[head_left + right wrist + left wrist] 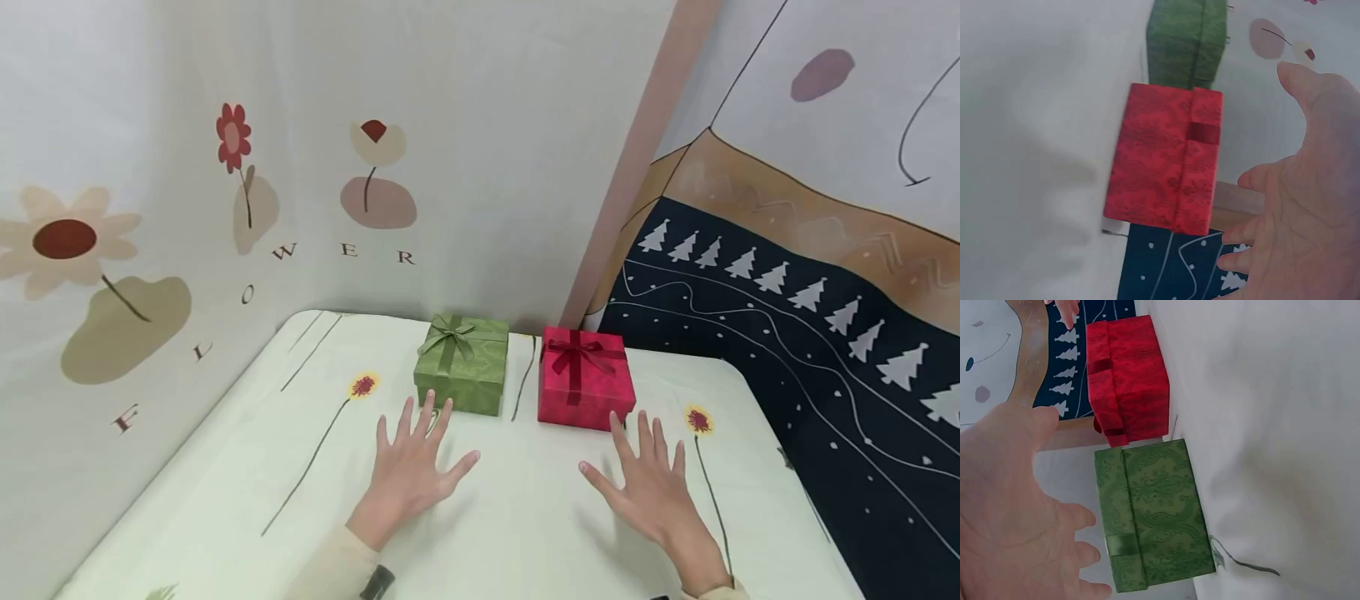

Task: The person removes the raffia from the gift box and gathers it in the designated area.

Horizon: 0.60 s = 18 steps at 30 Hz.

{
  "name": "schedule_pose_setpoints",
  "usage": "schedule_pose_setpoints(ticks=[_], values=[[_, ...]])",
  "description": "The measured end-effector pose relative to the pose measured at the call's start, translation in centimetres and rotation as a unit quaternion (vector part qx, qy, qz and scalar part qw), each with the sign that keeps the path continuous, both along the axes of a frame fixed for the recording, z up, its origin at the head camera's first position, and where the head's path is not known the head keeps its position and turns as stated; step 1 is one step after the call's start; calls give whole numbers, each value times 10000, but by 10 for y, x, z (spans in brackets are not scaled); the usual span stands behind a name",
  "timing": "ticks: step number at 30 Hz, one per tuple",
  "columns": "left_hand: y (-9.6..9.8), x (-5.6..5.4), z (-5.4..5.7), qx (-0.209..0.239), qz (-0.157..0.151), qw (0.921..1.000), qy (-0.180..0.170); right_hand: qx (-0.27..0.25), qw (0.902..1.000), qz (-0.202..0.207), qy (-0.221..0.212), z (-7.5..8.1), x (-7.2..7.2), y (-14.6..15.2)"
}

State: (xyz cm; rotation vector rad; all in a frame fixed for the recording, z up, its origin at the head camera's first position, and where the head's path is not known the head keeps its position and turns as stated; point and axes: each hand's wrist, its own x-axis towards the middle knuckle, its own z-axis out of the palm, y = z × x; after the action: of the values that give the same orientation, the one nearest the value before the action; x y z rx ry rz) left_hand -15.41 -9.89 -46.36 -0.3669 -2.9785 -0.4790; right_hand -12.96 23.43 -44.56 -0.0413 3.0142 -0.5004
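Left hand: fingers spread wide, thumb out toward the right hand, nothing held. Right hand: fingers likewise wide and nothing held, thumb pointing toward the left hand. Green box stood just beyond the left fingertips, a little to their right, with a green bow on its lid. Red box stood just beyond the right fingertips and to their left, topped by a dark red bow; contact at the forefinger could not be told. The boxes stood side by side with a narrow gap between them, on the white tablecloth below both palms. One printed flower lay left of the left fingers, another right of the right fingers. Past the fingertips and boxes rose a pale curtain; a dark cloth with white trees was beyond the right fingers, to their right.
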Motion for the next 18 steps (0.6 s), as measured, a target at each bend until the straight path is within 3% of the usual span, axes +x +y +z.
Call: schedule_pose_setpoints(ticks=[3, 9, 13, 18], values=[[4, -5, 3, -60, -26, 10000, 33, -81, 9999, -12, 120, 3, -4, 3], [17, -26, 19, -117, -136, 9992, 346, -133, 9995, 11, 290, 13, -21, 10], [30, -46, 29, -164, -230, 9983, 508, -152, 9991, 6, 398, 25, -34, 18], [50, -79, 40, -307, -344, 9980, 437, -224, 9980, 17, 599, 44, -57, 31]])
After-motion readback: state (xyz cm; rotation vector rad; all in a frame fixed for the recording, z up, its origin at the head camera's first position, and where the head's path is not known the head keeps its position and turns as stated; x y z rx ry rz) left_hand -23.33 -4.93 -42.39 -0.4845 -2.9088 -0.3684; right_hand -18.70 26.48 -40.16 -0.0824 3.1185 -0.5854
